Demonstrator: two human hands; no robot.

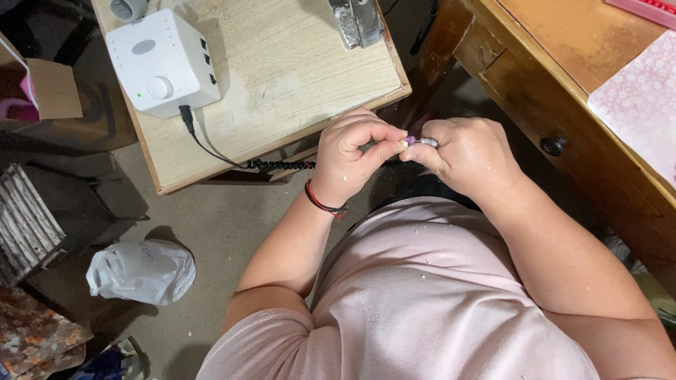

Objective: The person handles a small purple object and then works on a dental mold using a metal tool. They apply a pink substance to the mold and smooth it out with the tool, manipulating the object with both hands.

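My left hand point(355, 151) and my right hand point(465, 151) meet in front of my chest, just below the edge of a pale wooden table point(296, 77). Between the fingertips sits a tiny purple piece point(409, 140), pinched by my left thumb and forefinger. My right hand is closed around a slim silver metal tool point(426, 142) whose tip touches the purple piece. A red and black cord bracelet point(322, 203) circles my left wrist.
A white box-shaped device point(163, 60) with a round knob stands on the pale table, its black cable point(211, 149) trailing off the edge. A brown wooden desk with a drawer knob point(553, 146) is on the right. A white plastic bag point(142, 270) lies on the floor.
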